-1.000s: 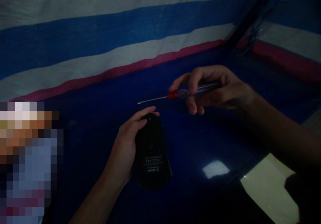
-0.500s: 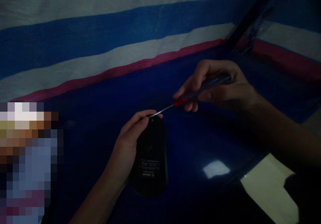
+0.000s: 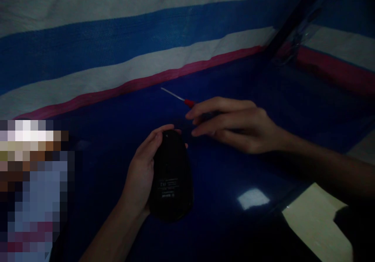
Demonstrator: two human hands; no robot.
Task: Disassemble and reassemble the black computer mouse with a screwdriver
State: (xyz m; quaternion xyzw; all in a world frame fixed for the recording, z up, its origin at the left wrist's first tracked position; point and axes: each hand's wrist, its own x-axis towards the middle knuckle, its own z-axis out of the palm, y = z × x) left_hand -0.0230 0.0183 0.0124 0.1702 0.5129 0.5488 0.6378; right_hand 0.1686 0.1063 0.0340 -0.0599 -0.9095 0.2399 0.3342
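Observation:
My left hand (image 3: pixel 145 156) grips a black computer mouse (image 3: pixel 172 172) by its far left edge, its underside turned up. Printed label text and a small round hole near the far end show on that underside. To the right of the mouse, my right hand (image 3: pixel 234 125) holds a screwdriver (image 3: pixel 189 103). Its red collar and thin metal shaft point up and left, apart from the mouse. The fingers hide the handle.
Beneath the hands lies a dark blue glossy tabletop (image 3: pixel 216 180). A striped woven sheet (image 3: pixel 117 43) hangs behind it. At the back right a dark pole (image 3: pixel 295 19) stands slanted. A pale yellow patch (image 3: pixel 316 219) is at the lower right, and the left edge is pixelated.
The screwdriver's tip has come away from the mouse, and its shaft has swung to point up-left. My right hand has moved down and left. The mouse has shifted slightly left.

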